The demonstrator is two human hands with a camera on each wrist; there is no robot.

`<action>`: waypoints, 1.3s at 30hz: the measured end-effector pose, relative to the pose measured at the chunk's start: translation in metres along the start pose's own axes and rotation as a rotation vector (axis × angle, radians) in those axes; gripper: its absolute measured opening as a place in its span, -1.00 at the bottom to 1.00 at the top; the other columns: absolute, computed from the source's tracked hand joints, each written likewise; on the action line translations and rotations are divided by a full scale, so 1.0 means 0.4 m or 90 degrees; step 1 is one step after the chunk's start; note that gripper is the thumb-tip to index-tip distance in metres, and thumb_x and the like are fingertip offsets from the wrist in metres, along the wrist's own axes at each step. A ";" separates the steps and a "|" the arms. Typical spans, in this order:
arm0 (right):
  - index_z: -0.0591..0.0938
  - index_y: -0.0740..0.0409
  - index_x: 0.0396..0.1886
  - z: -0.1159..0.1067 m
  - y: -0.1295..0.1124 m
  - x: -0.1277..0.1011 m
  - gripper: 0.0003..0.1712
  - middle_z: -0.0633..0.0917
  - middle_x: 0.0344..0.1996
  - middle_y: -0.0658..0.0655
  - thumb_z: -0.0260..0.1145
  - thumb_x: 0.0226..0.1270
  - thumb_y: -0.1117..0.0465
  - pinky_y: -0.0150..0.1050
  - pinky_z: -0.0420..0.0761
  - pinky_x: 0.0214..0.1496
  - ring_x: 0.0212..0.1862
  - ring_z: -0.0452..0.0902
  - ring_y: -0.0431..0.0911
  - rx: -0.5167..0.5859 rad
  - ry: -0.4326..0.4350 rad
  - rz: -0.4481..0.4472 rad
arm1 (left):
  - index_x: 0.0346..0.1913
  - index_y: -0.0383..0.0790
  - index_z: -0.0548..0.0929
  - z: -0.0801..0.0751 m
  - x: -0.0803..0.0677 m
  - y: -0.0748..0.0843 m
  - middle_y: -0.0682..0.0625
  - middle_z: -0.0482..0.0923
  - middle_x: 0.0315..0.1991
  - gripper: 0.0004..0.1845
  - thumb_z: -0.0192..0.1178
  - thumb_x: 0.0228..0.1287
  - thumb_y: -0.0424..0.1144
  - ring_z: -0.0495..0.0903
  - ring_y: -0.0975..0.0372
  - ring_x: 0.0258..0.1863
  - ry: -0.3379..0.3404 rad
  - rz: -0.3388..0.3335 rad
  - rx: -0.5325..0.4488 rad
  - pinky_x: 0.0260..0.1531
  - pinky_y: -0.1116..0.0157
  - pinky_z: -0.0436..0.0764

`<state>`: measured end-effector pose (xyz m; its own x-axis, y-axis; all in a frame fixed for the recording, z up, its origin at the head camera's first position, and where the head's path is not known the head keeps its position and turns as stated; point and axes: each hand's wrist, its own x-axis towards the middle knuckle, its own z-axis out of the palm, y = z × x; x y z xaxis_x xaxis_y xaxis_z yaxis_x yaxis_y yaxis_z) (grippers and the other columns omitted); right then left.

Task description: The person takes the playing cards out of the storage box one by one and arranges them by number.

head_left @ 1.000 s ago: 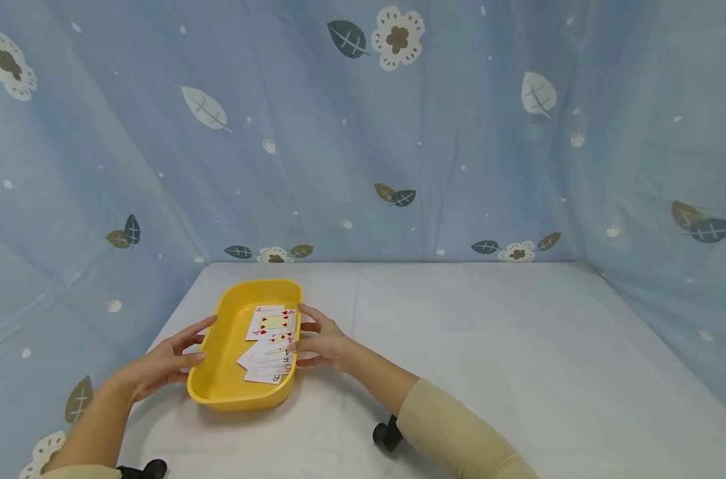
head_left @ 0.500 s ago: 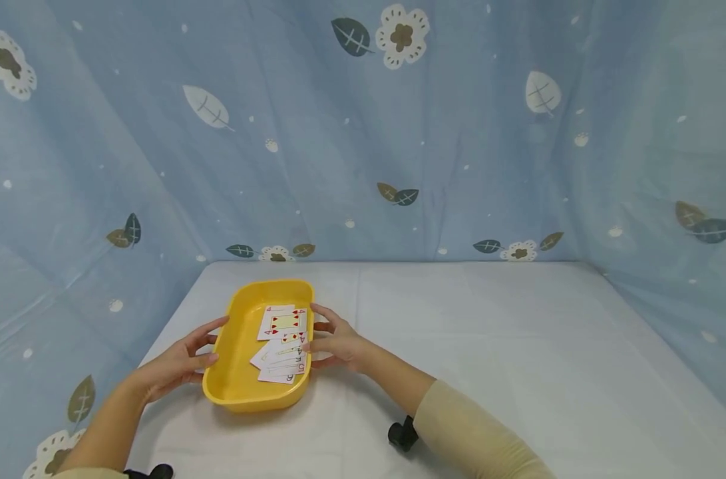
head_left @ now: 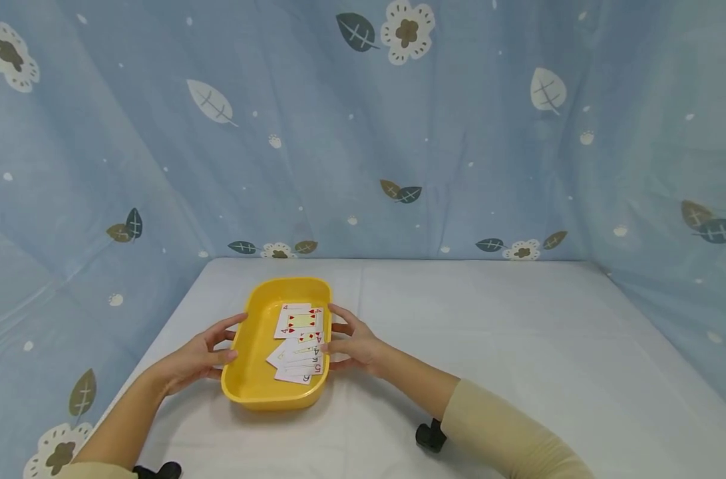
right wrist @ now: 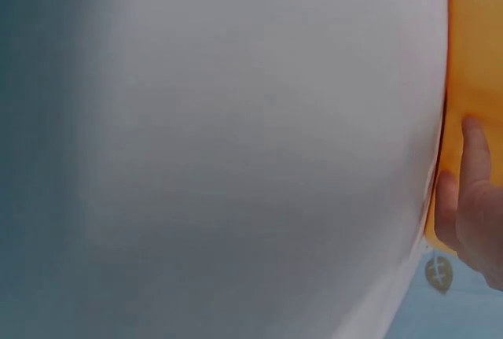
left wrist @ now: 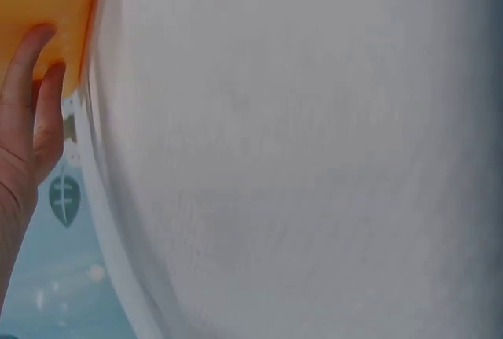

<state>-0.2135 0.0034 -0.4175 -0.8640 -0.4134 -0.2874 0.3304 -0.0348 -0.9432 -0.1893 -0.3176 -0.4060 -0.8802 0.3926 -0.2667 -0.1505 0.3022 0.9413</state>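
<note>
Left hand [head_left: 196, 359]: fingers and thumb spread, part-bent, tips at the rim and outer wall of the yellow tray [head_left: 255, 359]. Right hand [head_left: 359, 344] holds the opposite side, thumb over the rim, fingers along the outside. Playing cards [head_left: 301, 324] overlap inside, toward the right wall. Over the last second tray, cards and both hands shift rightward together; reads as a two-handed sideways move. Tray now left of mid-table [head_left: 488, 359]; cannot tell if its base touches. Forearms angle inward from either side.
</note>
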 end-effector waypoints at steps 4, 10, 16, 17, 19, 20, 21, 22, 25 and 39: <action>0.22 -0.25 0.43 -0.011 0.002 -0.018 -0.02 0.33 0.30 0.22 0.35 0.07 0.47 0.03 0.68 -0.17 -0.03 0.53 0.07 0.001 0.008 0.005 | 0.50 -0.10 -0.10 0.016 0.007 0.008 -0.33 0.10 0.20 -0.19 0.14 0.34 -0.30 0.56 0.04 -0.08 -0.008 -0.003 -0.006 -0.12 0.01 0.64; 0.22 -0.26 0.42 -0.028 0.003 -0.030 -0.02 0.32 0.31 0.22 0.36 0.06 0.47 0.04 0.68 -0.16 -0.01 0.52 0.08 0.006 0.012 0.006 | 0.50 -0.10 -0.08 0.037 0.017 0.013 -0.32 0.12 0.20 -0.16 0.20 0.30 -0.26 0.55 0.05 -0.09 0.007 -0.008 -0.008 -0.13 0.03 0.65; 0.20 -0.20 0.44 -0.044 -0.001 -0.042 0.00 0.28 0.33 0.25 0.33 0.05 0.51 0.07 0.66 -0.12 0.02 0.49 0.10 0.023 0.001 0.003 | 0.50 -0.09 -0.09 0.050 0.024 0.023 -0.32 0.12 0.20 -0.15 0.20 0.30 -0.29 0.56 0.05 -0.10 -0.002 -0.007 -0.026 -0.13 0.02 0.65; 0.20 -0.20 0.44 -0.046 -0.002 -0.043 0.00 0.28 0.33 0.25 0.33 0.05 0.50 0.07 0.66 -0.12 0.03 0.49 0.10 0.024 0.000 0.002 | 0.50 -0.09 -0.09 0.052 0.026 0.024 -0.32 0.12 0.19 -0.15 0.19 0.30 -0.29 0.55 0.06 -0.10 -0.003 -0.006 -0.029 -0.14 0.02 0.65; 0.20 -0.21 0.43 -0.051 -0.002 -0.045 -0.01 0.27 0.33 0.26 0.33 0.05 0.50 0.07 0.66 -0.12 0.05 0.48 0.10 0.024 -0.001 0.000 | 0.50 -0.10 -0.09 0.054 0.028 0.026 -0.32 0.12 0.19 -0.16 0.19 0.30 -0.30 0.55 0.05 -0.10 -0.005 -0.003 -0.035 -0.14 0.02 0.65; 0.20 -0.22 0.43 -0.053 -0.001 -0.046 -0.01 0.27 0.33 0.25 0.34 0.05 0.50 0.07 0.66 -0.11 0.05 0.48 0.11 0.024 -0.001 0.001 | 0.50 -0.10 -0.09 0.056 0.029 0.027 -0.32 0.12 0.19 -0.16 0.18 0.31 -0.30 0.56 0.05 -0.10 -0.007 -0.003 -0.037 -0.14 0.02 0.65; 0.21 -0.22 0.43 -0.056 0.000 -0.046 -0.01 0.27 0.33 0.25 0.34 0.05 0.50 0.07 0.66 -0.11 0.05 0.48 0.11 0.023 -0.001 0.001 | 0.50 -0.10 -0.09 0.058 0.030 0.027 -0.33 0.12 0.19 -0.16 0.18 0.31 -0.30 0.56 0.05 -0.10 -0.009 -0.003 -0.039 -0.14 0.02 0.65; 0.21 -0.24 0.43 -0.059 0.002 -0.047 -0.01 0.27 0.33 0.25 0.34 0.06 0.49 0.06 0.66 -0.11 0.05 0.48 0.10 0.020 0.000 0.004 | 0.50 -0.10 -0.08 0.060 0.030 0.027 -0.33 0.12 0.19 -0.17 0.18 0.31 -0.31 0.56 0.05 -0.10 -0.010 -0.004 -0.041 -0.14 0.02 0.65; 0.21 -0.24 0.42 -0.070 0.007 -0.050 -0.02 0.28 0.32 0.24 0.34 0.06 0.49 0.07 0.66 -0.12 0.04 0.48 0.10 0.016 0.001 0.005 | 0.50 -0.10 -0.07 0.070 0.033 0.026 -0.33 0.12 0.20 -0.16 0.19 0.30 -0.31 0.56 0.04 -0.10 -0.011 -0.004 -0.041 -0.14 0.01 0.65; 0.16 -0.22 0.44 -0.120 0.008 -0.075 0.02 0.23 0.35 0.27 0.32 0.05 0.51 0.13 0.63 -0.08 0.05 0.48 0.15 0.025 -0.009 0.007 | 0.49 -0.07 0.00 0.115 0.063 0.032 -0.30 0.15 0.17 -0.15 0.25 0.25 -0.30 0.57 0.04 -0.13 0.004 -0.007 -0.056 -0.16 0.02 0.66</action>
<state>-0.2047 0.0592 -0.4197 -0.8552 -0.4264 -0.2948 0.3542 -0.0654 -0.9329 -0.1927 -0.2637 -0.4103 -0.8811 0.3838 -0.2763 -0.1992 0.2286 0.9529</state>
